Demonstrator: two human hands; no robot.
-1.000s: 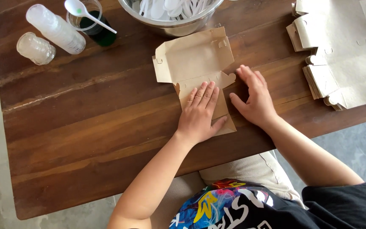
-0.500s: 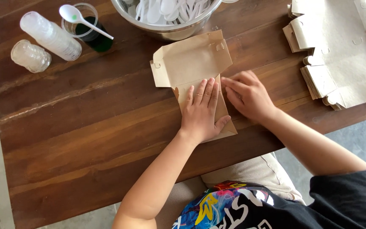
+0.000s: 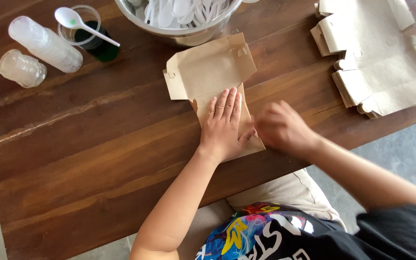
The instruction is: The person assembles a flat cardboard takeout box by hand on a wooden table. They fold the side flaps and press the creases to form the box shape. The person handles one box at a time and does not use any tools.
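Left hand (image 3: 225, 126) flat, fingers spread, pinning carton blank (image 3: 214, 77) as before — right hand (image 3: 281, 129) since slid off its edge, blurred, loosely curled, holding nothing — crease apparently pressed.

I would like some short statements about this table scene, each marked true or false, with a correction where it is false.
1. The left hand lies flat on the brown cardboard sheet. True.
2. The right hand holds a white spoon. False: it holds no spoon; it is blurred, close to the sheet's right edge.
3. A metal bowl at the table's far edge holds white plastic spoons. True.
4. The stack of flat cardboard pieces lies to the left of the hands. False: it lies to the right.
5. A white spoon rests across a clear cup. True.
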